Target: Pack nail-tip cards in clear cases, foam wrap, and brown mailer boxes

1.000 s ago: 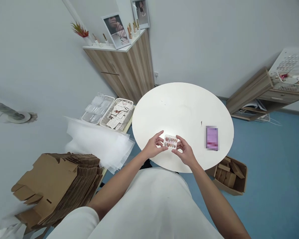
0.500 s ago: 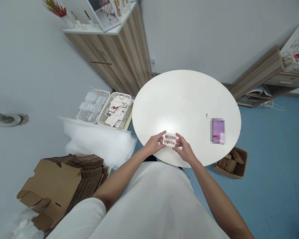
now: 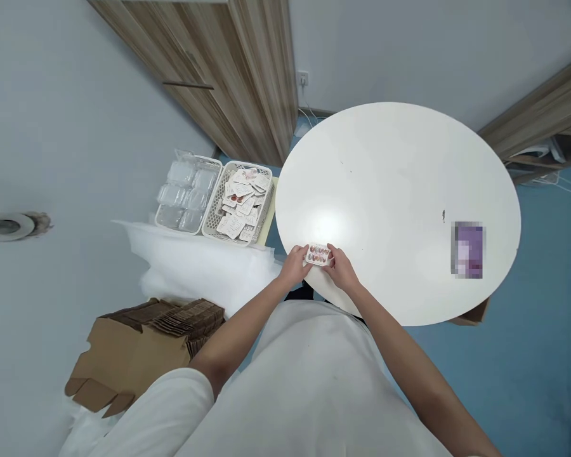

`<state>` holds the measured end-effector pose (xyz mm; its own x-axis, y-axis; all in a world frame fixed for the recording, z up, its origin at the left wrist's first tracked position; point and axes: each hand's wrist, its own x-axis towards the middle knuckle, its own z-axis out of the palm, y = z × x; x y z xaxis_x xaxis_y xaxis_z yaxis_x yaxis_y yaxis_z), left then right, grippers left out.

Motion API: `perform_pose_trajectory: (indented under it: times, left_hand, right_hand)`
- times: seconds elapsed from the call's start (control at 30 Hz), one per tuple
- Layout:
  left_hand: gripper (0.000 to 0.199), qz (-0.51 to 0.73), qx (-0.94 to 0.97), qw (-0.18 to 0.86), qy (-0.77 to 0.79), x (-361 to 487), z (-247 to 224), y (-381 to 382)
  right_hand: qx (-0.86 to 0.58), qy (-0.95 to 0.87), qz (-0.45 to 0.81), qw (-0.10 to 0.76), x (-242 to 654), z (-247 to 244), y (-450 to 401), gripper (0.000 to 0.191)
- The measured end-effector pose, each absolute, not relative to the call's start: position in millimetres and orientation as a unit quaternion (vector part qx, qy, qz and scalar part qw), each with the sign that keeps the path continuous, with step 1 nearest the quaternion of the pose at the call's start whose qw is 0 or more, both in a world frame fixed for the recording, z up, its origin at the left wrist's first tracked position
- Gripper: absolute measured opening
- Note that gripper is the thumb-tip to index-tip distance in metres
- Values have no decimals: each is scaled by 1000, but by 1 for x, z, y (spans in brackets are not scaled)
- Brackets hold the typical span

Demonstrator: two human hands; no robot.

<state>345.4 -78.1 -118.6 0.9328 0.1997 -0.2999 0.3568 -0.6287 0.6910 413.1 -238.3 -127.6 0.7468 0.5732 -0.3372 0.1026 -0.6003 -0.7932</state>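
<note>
Your two hands and the small card [image 3: 318,255] have moved closer to the left edge of the round white surface [image 3: 400,171] since the last frame. Your left hand [image 3: 294,266] pinches the card's left end, and your right hand [image 3: 341,269] pinches its right end. You hold it by the near-left edge of the surface; you can't tell if it touches the top. It is white, with two rows of shiny, reddish, nail-shaped bits facing up.

Close to the right edge lies a purple thing [image 3: 469,251], too blurry to name. Past the left edge, a basket [image 3: 214,212] holds a messy heap of white cards [image 3: 240,203]. Beside it, another basket holds clear plastic packs [image 3: 183,190]. White sheets [image 3: 204,260] lie nearer to you.
</note>
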Motion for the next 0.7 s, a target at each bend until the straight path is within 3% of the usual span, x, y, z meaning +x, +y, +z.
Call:
perform_pose_trajectory:
  times: [0.4, 0.5, 0.7]
  left_hand:
    - [63, -161, 901, 385, 117, 345, -141, -65]
    - [66, -161, 894, 396, 134, 344, -139, -67]
    - [59, -148, 848, 474, 187, 336, -140, -66]
  right_hand:
    - [-901, -155, 287, 286, 400, -148, -213, 70]
    - [-895, -130, 280, 322, 394, -147, -216, 73]
    - [-830, -28, 280, 481, 380, -144, -227, 69]
